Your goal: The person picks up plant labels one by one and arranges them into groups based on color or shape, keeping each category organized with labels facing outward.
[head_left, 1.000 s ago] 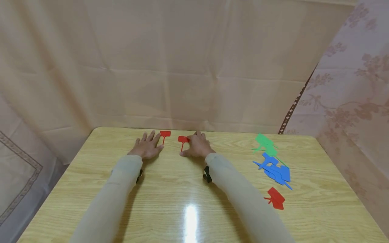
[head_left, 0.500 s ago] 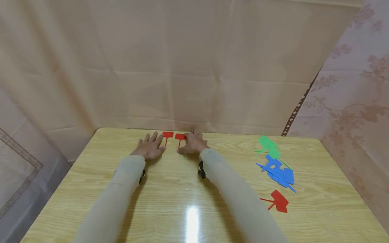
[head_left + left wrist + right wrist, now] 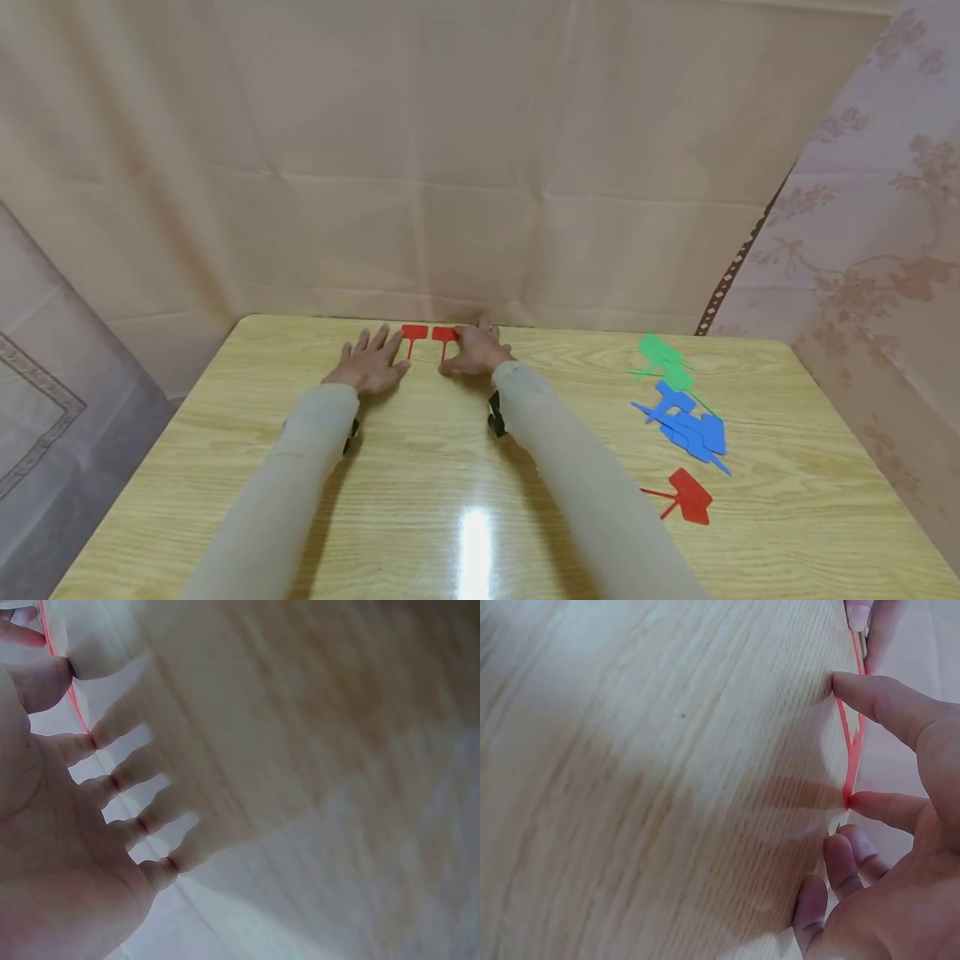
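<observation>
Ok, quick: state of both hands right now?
Left hand: open, fingers spread beside a red tag, holding nothing.
Right hand: open, thumb and index finger touching the neighbouring red tag.

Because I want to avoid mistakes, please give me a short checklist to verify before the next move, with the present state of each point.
1. Left red tag and right red tag not overlapping: ok, a gap shows.
2. Left grip off the left red tag: not ok, its index finger touches it.
3. Right grip off the right red tag: not ok, its index finger touches it.
4. Loose red tags apart from blue tags: ok.
5. Green tags clear of blue tags: cannot tell, one green stem runs up to them.
</observation>
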### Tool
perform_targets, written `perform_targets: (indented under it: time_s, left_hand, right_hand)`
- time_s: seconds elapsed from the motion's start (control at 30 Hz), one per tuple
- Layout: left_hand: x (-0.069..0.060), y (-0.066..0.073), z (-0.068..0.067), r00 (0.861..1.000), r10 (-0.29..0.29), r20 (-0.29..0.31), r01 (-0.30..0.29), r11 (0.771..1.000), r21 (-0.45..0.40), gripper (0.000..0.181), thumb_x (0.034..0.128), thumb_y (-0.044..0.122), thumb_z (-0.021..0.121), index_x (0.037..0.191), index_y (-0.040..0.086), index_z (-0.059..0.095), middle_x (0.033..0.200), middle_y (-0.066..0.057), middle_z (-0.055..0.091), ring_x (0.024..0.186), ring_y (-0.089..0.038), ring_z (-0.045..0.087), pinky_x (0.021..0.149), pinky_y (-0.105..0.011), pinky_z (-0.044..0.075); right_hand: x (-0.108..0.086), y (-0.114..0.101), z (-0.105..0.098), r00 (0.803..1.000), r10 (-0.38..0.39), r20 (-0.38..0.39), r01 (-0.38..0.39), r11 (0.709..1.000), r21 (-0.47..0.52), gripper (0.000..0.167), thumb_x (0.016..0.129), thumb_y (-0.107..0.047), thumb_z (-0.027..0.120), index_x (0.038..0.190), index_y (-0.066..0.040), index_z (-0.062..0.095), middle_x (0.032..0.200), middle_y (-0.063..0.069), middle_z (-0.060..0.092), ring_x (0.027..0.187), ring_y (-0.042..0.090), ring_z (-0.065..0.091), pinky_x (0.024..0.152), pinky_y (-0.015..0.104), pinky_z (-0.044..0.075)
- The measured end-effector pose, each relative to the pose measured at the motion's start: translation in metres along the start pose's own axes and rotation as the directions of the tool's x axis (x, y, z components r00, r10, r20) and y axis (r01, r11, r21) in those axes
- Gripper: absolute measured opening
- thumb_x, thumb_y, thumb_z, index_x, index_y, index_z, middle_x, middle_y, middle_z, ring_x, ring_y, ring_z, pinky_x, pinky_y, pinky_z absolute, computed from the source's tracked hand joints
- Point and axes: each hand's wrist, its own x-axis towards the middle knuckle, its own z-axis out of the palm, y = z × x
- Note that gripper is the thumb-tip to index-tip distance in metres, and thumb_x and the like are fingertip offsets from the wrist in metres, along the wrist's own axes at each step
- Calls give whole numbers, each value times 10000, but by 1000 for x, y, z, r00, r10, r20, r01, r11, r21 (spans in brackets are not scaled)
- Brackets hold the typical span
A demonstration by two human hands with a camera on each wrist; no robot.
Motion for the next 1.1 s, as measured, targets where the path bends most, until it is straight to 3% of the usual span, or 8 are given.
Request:
perform_targets:
  time_s: [0.37, 0.83, 1.1]
  left_hand:
    - [1, 1, 0, 1000, 10, -6, -10, 1000, 4, 690, 1096, 450, 334, 1637, 93, 99, 1683, -201, -27, 1502, -506, -71, 1168, -693, -36]
    - [1, 3, -5, 1000, 10, -2, -10, 1000, 26, 683, 1098, 442, 320, 1636, 81, 103, 1682, -212, -21, 1501, -511, -53, 1166, -702, -22]
    - [-1, 3, -4, 1000, 7, -5, -7, 1000, 10, 679, 1097, 429, 342, 1637, 88, 111, 1682, -211, -14, 1503, -509, -58, 1166, -699, -29]
  right_hand:
    - [0, 1, -1, 1000, -1, -7, 1, 1000, -5, 789, 838, -423, 832, 1513, -193, 493, 1407, 134, 378, 1285, 352, 337, 981, 584, 346]
    - [0, 1, -2, 1000, -12, -17, 12, 1000, 19, 830, 840, -438, 828, 1542, -198, 455, 1387, 131, 399, 1264, 346, 347, 987, 616, 336]
    - [-9, 10, -5, 995, -99, -3, 99, 993, 62, 805, 863, -420, 810, 1540, -161, 462, 1593, 185, 291, 1421, 425, 276, 1084, 710, 272]
